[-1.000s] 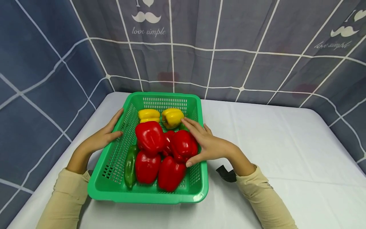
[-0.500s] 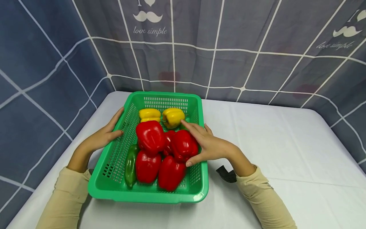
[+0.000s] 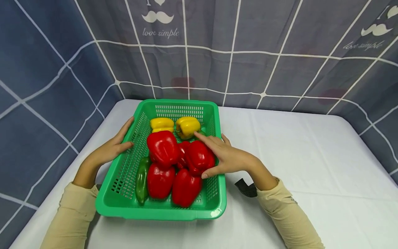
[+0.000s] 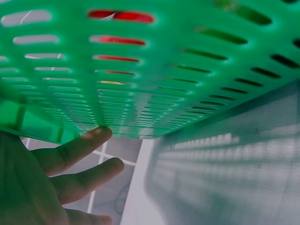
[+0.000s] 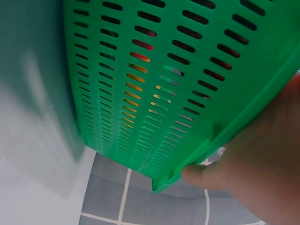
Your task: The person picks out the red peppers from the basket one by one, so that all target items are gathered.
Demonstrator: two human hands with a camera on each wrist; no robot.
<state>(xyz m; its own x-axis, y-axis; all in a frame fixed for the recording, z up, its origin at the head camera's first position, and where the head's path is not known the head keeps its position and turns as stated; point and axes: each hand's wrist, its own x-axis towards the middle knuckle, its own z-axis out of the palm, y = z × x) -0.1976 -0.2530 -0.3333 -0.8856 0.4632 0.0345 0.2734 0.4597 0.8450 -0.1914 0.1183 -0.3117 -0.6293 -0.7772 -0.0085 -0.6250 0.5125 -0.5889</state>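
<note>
A green plastic basket (image 3: 149, 215) with slotted walls holds several red bell peppers (image 3: 162, 148), two yellow peppers (image 3: 188, 127) and a long green pepper (image 3: 142, 180). My left hand (image 3: 110, 148) rests on the basket's left rim, thumb over the edge. In the left wrist view, extended fingers (image 4: 86, 180) lie outside the slotted wall. My right hand (image 3: 228, 159) reaches over the right rim, thumb and forefinger spread about the rightmost red pepper (image 3: 200, 157). A digit touches the rim from outside in the right wrist view. Another green piece is partly hidden under the forefinger.
The basket stands on a white-covered table (image 3: 298, 155), near its left side. A dark grid-patterned curtain (image 3: 211, 62) hangs behind and to the left. A black strap-like piece (image 3: 245, 188) shows beneath the right wrist.
My right forefinger has shifted slightly to the left above the red pepper. My left hand, the basket and the peppers stay where they were.
</note>
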